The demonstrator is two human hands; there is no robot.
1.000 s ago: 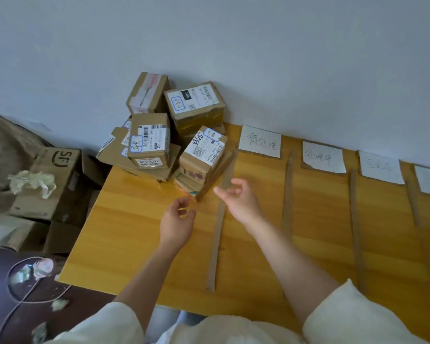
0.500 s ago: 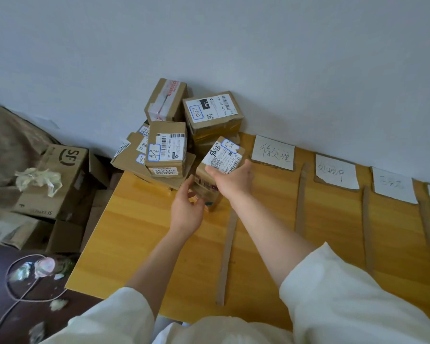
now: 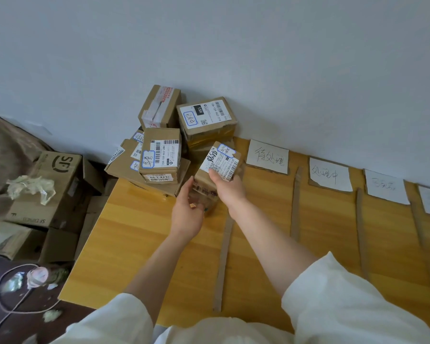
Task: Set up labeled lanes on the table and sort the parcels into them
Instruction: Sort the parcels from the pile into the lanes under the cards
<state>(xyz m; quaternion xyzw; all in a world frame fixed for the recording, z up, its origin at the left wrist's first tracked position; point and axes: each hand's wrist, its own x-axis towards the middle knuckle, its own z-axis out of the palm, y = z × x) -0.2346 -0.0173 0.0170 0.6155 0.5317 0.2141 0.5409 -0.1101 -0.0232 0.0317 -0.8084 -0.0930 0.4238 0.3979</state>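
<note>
Both hands on one parcel at the near edge of the pile, far-left corner of the table.

The right hand (image 3: 230, 188) grips the tilted labelled parcel (image 3: 216, 170) from above, thumb on its label; the left hand (image 3: 188, 212) cups its lower left side, fingers curled against it. The remaining parcels (image 3: 160, 155) stand stacked against the wall. To the right, cardboard strips (image 3: 295, 202) divide the wooden table (image 3: 139, 234) into lanes, each headed by a handwritten paper label (image 3: 267, 156).
</note>
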